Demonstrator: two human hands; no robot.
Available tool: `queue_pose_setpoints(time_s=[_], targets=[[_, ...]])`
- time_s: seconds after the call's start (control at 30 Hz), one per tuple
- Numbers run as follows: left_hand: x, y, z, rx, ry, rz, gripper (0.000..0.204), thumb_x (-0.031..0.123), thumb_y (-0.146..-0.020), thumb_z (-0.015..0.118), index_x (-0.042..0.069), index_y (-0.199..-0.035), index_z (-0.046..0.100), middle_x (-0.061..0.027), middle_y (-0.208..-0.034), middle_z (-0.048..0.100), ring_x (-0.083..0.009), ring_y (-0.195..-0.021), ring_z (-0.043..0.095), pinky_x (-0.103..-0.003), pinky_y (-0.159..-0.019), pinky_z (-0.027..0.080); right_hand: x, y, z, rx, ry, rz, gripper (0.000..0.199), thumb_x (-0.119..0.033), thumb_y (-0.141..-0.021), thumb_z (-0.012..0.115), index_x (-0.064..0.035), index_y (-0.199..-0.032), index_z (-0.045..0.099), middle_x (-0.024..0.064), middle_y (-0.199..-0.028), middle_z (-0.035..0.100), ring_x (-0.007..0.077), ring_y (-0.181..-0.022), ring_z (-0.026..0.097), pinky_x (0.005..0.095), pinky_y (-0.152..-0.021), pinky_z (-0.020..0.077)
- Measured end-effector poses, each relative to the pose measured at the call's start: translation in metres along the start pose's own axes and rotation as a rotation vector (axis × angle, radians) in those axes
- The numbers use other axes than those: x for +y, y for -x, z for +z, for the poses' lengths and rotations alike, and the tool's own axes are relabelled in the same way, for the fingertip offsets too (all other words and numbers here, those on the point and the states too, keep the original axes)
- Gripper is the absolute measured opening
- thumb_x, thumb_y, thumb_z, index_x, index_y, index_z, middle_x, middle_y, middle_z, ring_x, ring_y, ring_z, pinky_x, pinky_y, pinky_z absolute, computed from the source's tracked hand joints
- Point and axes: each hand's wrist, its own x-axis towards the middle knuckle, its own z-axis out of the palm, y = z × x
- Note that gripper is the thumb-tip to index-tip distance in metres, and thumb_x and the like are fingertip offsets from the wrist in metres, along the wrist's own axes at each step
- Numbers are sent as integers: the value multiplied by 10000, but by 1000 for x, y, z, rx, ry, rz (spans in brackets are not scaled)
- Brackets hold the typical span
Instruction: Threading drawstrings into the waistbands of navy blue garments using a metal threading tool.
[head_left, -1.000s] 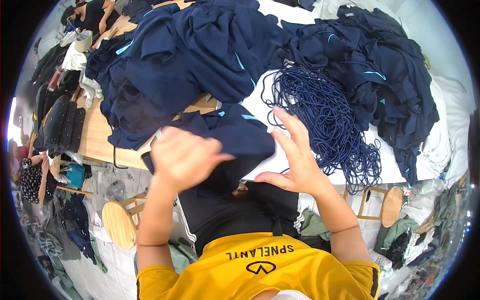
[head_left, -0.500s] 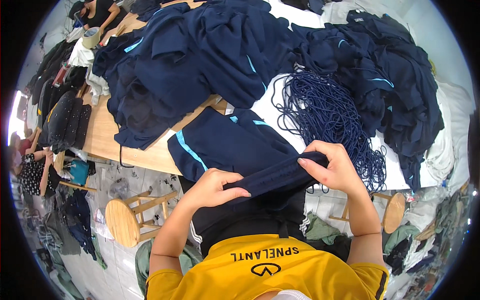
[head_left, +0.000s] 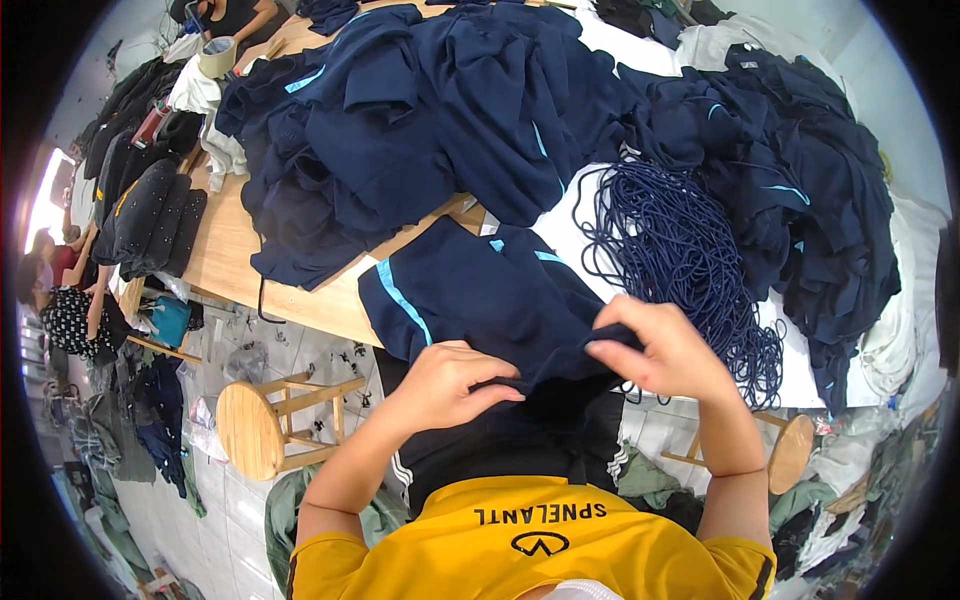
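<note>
A person in a yellow shirt (head_left: 450, 545) grips a navy garment (head_left: 470, 285) at its near edge with 2 bare hands, the left hand (head_left: 455, 388) and the right hand (head_left: 660, 350) each pinching fabric between thumb and fingers. The garment, with light-blue strips, lies over the near edge of a table (head_left: 225, 245), beside tangled navy cords (head_left: 675, 245) and before 2 heaps of navy clothing (head_left: 400, 130).
</note>
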Motion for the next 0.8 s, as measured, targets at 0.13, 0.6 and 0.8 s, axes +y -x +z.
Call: queue_pose_setpoints(time_s=[0.13, 0.6, 0.8], targets=[[-9, 6, 30, 224, -22, -66, 171, 127, -701, 759, 51, -834, 685, -83, -765, 683, -245, -650, 637, -316, -623, 465, 0, -7, 19, -194, 24, -7, 388, -179, -786, 730, -38, -1059, 493, 161, -921, 611, 372, -829, 608, 398, -688, 490], [-25, 63, -88, 804, -1136, -59, 130, 144, -738, 734, 96, -827, 651, -14, -695, 599, -202, -635, 539, -340, -767, 347, 50, 4, 35, 195, 367, 106, 924, 129, -676, 552, -158, -1472, 179, 272, -1417, 277, 487, -945, 582, 490, -736, 535], [-2, -29, -89, 648, -907, 338, 178, 167, -659, 753, 160, -819, 675, 35, -726, 622, -133, -641, 567, -318, -731, 322, 1, -1, 46, 203, 263, -320, 904, -76, -711, 748, -104, -1464, 250, 259, -1498, 168, 452, -1351, 275, 581, -1071, 240]])
